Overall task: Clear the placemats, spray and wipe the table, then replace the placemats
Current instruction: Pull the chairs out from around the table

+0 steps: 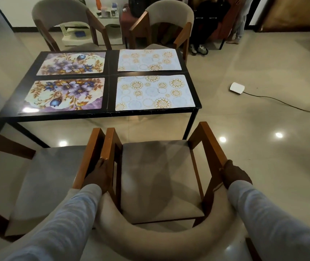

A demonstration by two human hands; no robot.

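Observation:
Several placemats lie flat on the black table [109, 62]. Two purple-flower mats [71, 63] [63, 95] fill its left half. Two pale blue mats with gold circles [149, 60] [155, 93] fill its right half. In front of me stands a wooden armchair [156, 179] with a grey seat, pulled back from the table. My left hand [98, 175] grips its left armrest and my right hand [235, 173] grips its right armrest. No spray bottle or cloth is in view.
A second chair [43, 178] stands touching the held one on the left. Two more chairs [69, 21] [167, 21] face me across the table. A white device [237, 88] with a cable lies on the tiled floor at right. A person's legs [238, 25] stand far back.

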